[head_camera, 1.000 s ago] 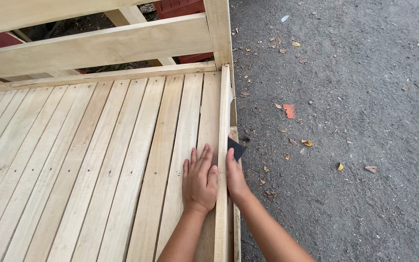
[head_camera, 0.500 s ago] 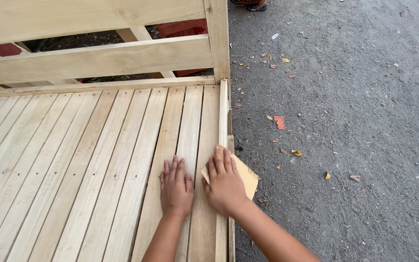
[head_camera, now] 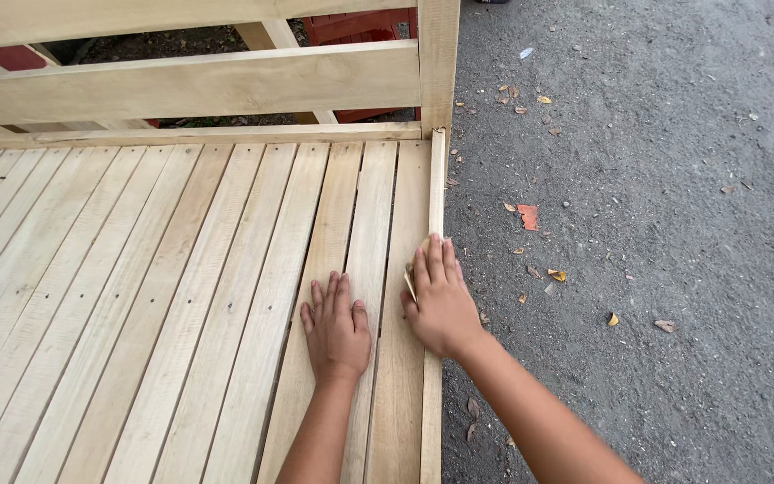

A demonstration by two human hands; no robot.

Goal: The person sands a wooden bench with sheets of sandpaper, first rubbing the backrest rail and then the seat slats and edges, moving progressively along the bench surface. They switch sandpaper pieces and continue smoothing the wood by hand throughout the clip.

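Left hand (head_camera: pixel 337 330) lies flat, palm down, fingers spread and grasping nothing, on the pale wooden slats (head_camera: pixel 226 287) of a bed frame; right hand (head_camera: pixel 441 300) sits just beside it at the frame's right side rail (head_camera: pixel 436 193), fingers pressed together over a folded tan sheet of sandpaper (head_camera: pixel 410 283), pinning it against the rail's inner face, only an edge of the sheet showing. Headboard rails (head_camera: pixel 190 85) cross the top; grey ground (head_camera: pixel 656 224) with scattered dry leaves (head_camera: pixel 555 275) lies to the right.
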